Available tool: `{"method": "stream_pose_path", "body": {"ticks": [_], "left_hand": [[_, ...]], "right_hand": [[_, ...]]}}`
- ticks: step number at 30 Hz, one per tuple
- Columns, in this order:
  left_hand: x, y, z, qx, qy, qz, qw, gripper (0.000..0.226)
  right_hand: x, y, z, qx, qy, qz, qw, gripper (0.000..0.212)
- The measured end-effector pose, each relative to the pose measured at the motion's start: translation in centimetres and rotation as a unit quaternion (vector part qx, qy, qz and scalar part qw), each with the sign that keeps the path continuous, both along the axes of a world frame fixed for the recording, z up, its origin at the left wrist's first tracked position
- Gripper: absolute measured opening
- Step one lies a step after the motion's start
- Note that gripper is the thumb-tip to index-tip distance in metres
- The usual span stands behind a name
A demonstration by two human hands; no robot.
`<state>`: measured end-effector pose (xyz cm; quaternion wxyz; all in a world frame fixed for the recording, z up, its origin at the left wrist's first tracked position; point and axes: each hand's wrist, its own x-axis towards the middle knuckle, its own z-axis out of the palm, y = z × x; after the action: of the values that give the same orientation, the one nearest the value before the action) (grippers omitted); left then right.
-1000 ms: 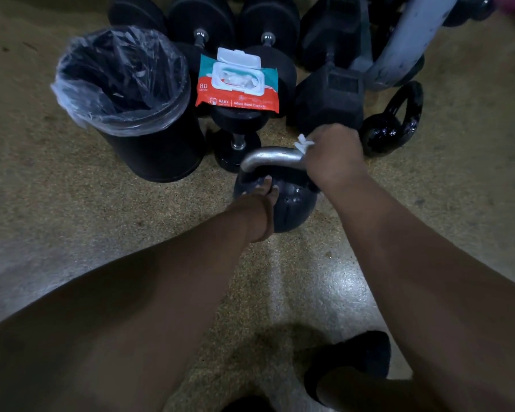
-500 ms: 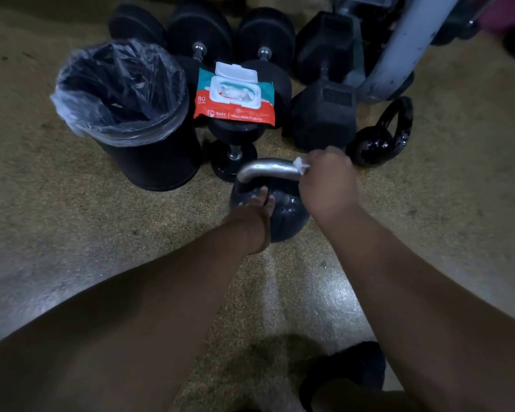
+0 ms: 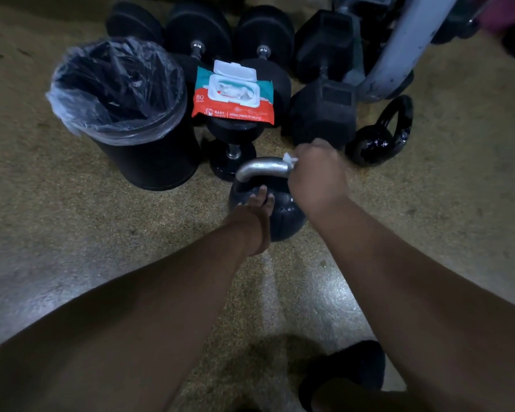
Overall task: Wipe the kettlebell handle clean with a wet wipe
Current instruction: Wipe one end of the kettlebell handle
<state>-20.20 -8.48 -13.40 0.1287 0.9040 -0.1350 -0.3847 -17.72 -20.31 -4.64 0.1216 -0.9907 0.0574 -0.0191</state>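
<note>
While the black kettlebell (image 3: 283,215) stands on the speckled floor (image 3: 72,218) just in front of the person, its bare metal handle (image 3: 262,171) arches across the top with the right end hidden inside the right hand (image 3: 318,173). That hand's grip is clenched around the handle's right side, and a scrap of white wet wipe (image 3: 289,159) sticks out at the thumb side, pressed against the metal. The left hand (image 3: 254,221) has no clenched grip: it lies flat on the near shoulder of the ball, its fingers (image 3: 262,194) straight and pointing up under the handle. Just behind and to the left stands a black bin (image 3: 149,162) with a clear liner (image 3: 116,84) folded over its rim. A red-and-teal wipes pack (image 3: 235,108), lid flipped open, rests on top of a small upright dumbbell (image 3: 232,150) right behind the kettlebell. To the right of that sits a hex dumbbell (image 3: 324,114), and beside it a smaller glossy kettlebell (image 3: 378,141) lies tipped near a grey frame post (image 3: 405,46). A dark shoe (image 3: 348,370) shows at the bottom edge.
</note>
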Motion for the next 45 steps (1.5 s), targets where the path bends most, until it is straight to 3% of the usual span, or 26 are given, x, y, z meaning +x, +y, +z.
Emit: {"method": "stream_pose_path", "body": {"ticks": [5, 10, 15, 19, 23, 26, 33, 37, 42, 45], "left_hand": [[0.2, 0.2, 0.1, 0.006, 0.010, 0.001, 1.000, 0.099], [0.1, -0.1, -0.4, 0.006, 0.000, 0.003, 1.000, 0.104], [-0.1, 0.2, -0.1, 0.001, 0.005, 0.005, 1.000, 0.101], [-0.2, 0.2, -0.3, -0.002, 0.001, 0.005, 1.000, 0.100], [-0.1, 0.1, -0.2, 0.015, -0.009, -0.016, 1.000, 0.098], [0.0, 0.2, 0.1, 0.019, 0.001, -0.012, 1.000, 0.101], [0.0, 0.1, -0.8, 0.017, -0.003, -0.018, 1.000, 0.102], [0.1, 0.2, 0.0, 0.024, 0.010, -0.014, 1.000, 0.102], [0.1, 0.1, -0.2, 0.022, 0.001, -0.020, 1.000, 0.104], [-0.1, 0.1, 0.6, 0.023, -0.014, -0.023, 0.999, 0.098]], "right_hand": [[0.3, -1.6, -0.1, 0.014, -0.004, -0.054, 0.998, 0.021], [-1.6, 0.2, -0.7, 0.022, -0.056, -0.017, 0.998, 0.012], [0.4, -1.1, -0.5, 0.020, -0.013, -0.041, 0.999, 0.020], [-1.7, -0.7, -0.8, 0.009, -0.039, -0.030, 0.999, 0.025], [0.4, 0.1, -0.6, 0.012, -0.021, -0.008, 1.000, 0.017], [1.7, -0.9, -0.3, 0.025, 0.010, -0.047, 0.999, 0.019], [0.5, 0.6, -0.4, 0.006, -0.013, -0.009, 1.000, 0.015], [1.9, -0.6, -0.4, 0.022, 0.015, -0.050, 0.998, 0.019], [-0.3, 0.1, -0.7, 0.020, -0.022, -0.021, 0.999, 0.017], [1.3, -0.1, -0.4, 0.010, 0.006, -0.014, 1.000, 0.018]]}}
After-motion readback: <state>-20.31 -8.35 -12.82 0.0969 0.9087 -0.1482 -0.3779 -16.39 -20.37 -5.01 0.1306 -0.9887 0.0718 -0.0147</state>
